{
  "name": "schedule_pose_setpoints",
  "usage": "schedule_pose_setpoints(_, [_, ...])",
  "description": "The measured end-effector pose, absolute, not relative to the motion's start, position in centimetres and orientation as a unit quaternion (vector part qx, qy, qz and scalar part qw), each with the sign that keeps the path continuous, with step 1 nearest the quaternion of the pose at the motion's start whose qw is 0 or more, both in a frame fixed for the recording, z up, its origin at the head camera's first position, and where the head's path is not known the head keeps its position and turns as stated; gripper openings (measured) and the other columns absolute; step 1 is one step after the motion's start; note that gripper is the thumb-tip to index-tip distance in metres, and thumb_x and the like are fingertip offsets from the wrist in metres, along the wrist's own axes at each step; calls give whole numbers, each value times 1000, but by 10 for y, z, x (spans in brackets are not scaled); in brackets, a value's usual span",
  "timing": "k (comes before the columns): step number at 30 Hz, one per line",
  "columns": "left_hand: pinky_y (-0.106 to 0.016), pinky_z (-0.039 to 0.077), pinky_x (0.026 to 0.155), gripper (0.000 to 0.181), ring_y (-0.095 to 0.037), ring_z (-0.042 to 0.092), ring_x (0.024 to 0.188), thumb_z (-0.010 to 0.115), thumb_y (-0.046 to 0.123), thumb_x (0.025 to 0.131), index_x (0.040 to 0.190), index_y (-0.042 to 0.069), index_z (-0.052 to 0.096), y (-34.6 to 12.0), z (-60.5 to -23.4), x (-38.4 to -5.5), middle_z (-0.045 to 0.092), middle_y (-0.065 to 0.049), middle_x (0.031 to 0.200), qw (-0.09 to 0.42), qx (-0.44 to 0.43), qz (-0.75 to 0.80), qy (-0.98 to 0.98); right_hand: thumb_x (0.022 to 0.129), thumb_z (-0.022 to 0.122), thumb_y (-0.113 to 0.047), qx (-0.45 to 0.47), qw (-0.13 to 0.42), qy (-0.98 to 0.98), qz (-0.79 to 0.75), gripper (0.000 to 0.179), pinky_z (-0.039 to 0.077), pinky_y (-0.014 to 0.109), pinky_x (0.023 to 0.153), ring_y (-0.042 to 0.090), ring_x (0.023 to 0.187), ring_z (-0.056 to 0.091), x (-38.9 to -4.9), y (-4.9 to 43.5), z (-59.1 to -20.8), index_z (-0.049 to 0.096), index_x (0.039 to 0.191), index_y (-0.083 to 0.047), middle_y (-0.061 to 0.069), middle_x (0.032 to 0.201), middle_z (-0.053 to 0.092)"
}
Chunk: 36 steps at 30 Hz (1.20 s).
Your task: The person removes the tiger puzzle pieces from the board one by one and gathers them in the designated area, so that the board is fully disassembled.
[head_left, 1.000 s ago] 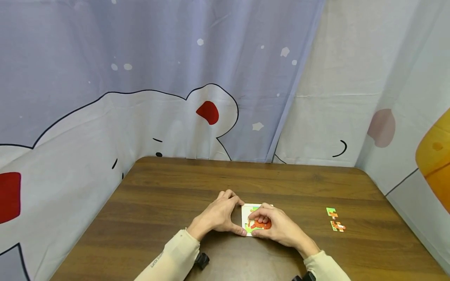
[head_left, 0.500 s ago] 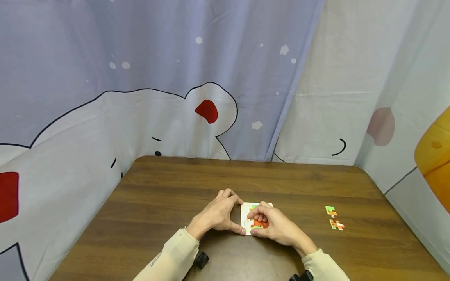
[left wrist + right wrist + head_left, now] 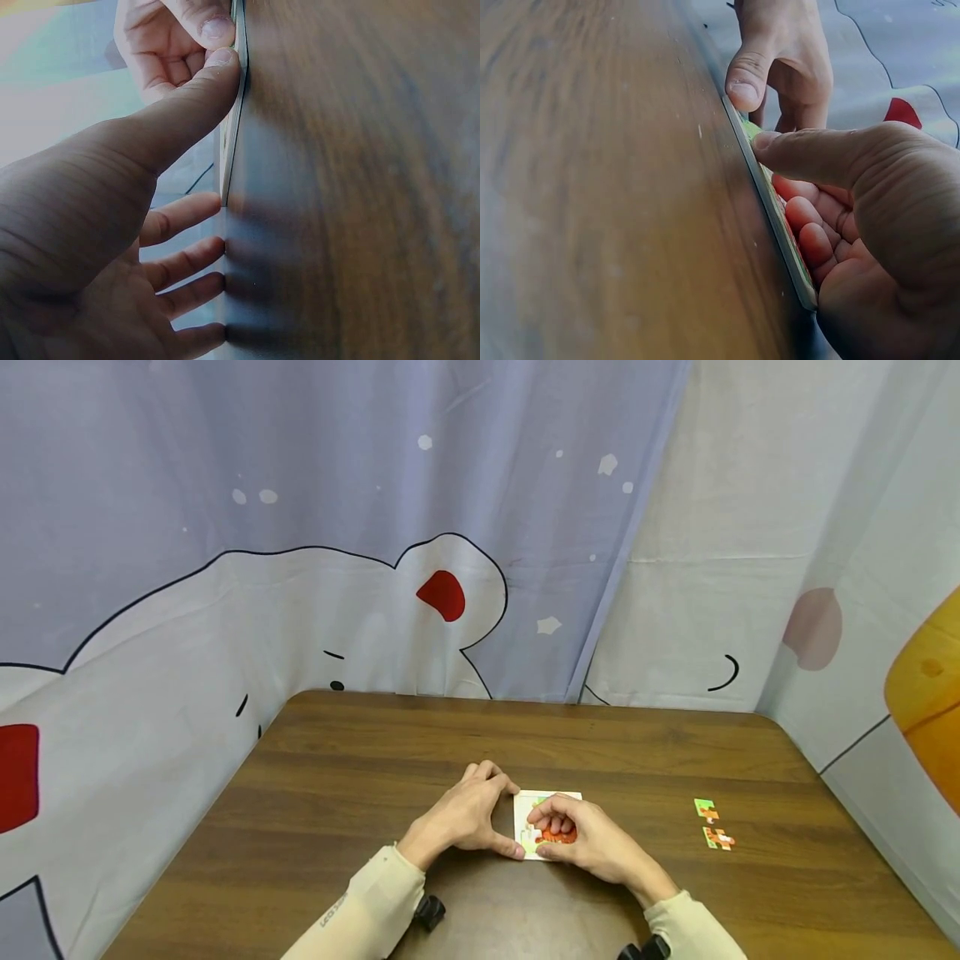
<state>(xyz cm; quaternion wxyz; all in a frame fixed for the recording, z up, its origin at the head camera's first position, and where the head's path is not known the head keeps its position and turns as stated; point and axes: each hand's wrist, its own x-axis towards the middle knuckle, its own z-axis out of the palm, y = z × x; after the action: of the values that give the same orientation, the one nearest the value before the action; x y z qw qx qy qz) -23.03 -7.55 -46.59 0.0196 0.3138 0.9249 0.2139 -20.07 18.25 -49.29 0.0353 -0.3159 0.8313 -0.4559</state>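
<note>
A small square jigsaw puzzle board (image 3: 547, 794) with a white border and an orange and green picture lies flat on the wooden table. My left hand (image 3: 468, 814) holds its left side, thumb at the near corner and index finger at the far corner. In the left wrist view its other fingertips touch the table. Over the board, my right hand (image 3: 588, 839) holds a puzzle piece (image 3: 529, 838) by its edges between thumb and index finger, at the board's left part. Its remaining fingers are curled above the picture, hiding much of it.
Two loose puzzle pieces, a green and orange one (image 3: 706, 810) and an orange and white one (image 3: 719, 839), lie to the right of the board. The table (image 3: 360, 760) is brown wood. A printed curtain (image 3: 360, 627) hangs behind it.
Both hands stay at the board almost without moving. The small area by the right fingertips looks whiter now, as the piece there shifts slightly. The loose pieces stay put.
</note>
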Motion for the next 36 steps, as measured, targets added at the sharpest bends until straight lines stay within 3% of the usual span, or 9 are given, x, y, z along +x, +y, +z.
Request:
schedule_pose_setpoints(13, [-42, 54, 109, 90, -26, 55, 128, 104, 58, 72, 141, 12, 70, -75, -467, -233, 59, -7, 141, 19, 312, 212, 926, 98, 83, -4, -306, 48, 820, -480, 25, 56, 26, 78, 13, 88, 66, -205, 187, -495, 79, 122, -10, 2, 98, 73])
schedule_pose_setpoints(36, [-41, 53, 109, 91, -27, 55, 128, 104, 59, 71, 140, 12, 70, -75, -469, -233, 59, -7, 141, 19, 311, 210, 927, 99, 84, -6, -287, 25, 840, -460, 19, 55, 25, 74, 9, 83, 64, -202, 183, -496, 80, 116, -13, -3, 93, 70])
